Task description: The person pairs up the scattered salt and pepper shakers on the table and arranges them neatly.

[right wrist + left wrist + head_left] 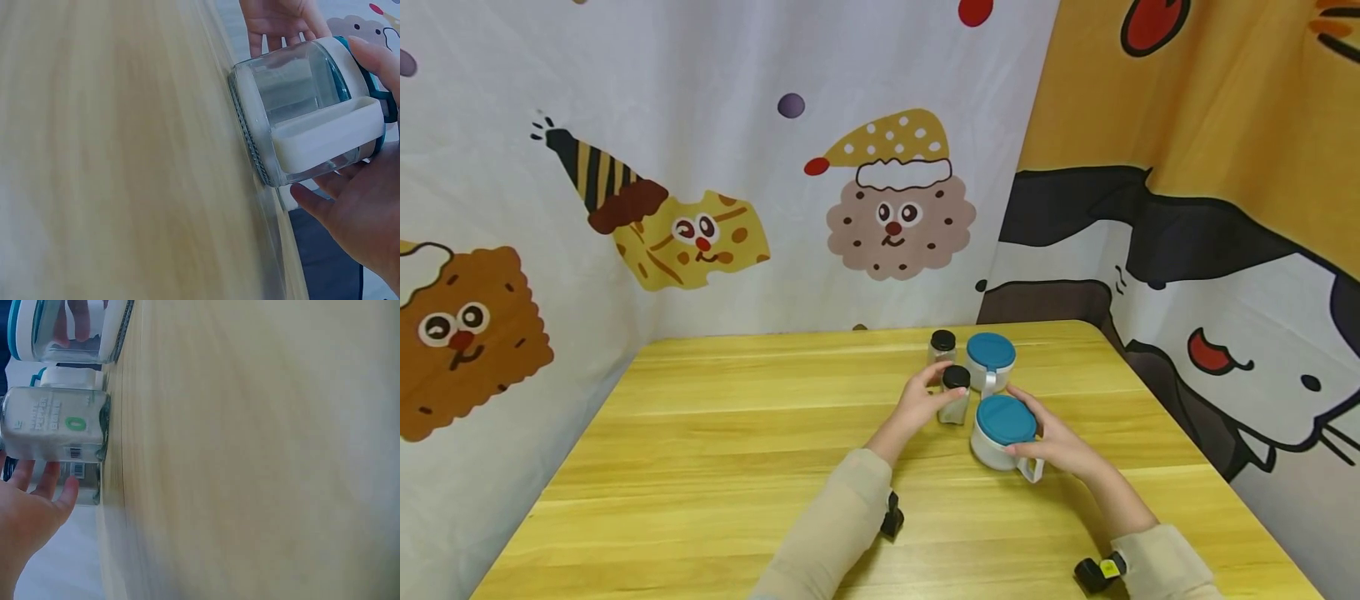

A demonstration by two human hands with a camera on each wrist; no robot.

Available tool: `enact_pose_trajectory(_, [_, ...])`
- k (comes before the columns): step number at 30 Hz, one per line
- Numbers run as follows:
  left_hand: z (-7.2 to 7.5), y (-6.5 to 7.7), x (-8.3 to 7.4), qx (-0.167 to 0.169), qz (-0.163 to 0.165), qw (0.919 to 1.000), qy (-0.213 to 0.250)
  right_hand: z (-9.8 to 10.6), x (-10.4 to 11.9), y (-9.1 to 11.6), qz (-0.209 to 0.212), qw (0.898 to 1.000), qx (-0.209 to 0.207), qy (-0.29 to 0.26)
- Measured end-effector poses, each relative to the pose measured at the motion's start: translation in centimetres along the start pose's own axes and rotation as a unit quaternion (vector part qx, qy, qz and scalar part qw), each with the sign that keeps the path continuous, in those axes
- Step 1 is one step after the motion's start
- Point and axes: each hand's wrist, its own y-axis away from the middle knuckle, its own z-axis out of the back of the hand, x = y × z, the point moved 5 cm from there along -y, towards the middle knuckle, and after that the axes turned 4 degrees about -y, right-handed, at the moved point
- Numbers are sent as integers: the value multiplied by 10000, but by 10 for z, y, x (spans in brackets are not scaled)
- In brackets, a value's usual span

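Note:
My left hand (917, 406) grips a small clear spice bottle (953, 412) by its black cap, thumb in front and fingers behind. In the left wrist view the bottle (56, 425) shows pale contents and a green mark. Just behind it stands a second black-capped bottle (942, 354). My right hand (1063, 443) holds a clear seasoning jar (991, 452) with a blue lid around its top, beside the left hand's bottle. The right wrist view shows this jar's white handle (331, 134) facing the camera. Behind it is a matching blue-lidded jar (990, 352).
The four containers stand close together on the right part of a wooden table (715, 450). Its far edge meets a printed curtain (722, 100), which also rises along the right side.

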Motion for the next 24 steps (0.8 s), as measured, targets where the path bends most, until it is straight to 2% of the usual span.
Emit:
enact_pose_trajectory(12, [-1,0,0,-91,-171,9993,308,-1,-2,0,-98,9999,11,-106])
enact_pose_trajectory(24, [-2,-1,2,-55,-89,9990,431,-2,-2,-1,-273,9995,-138,-103])
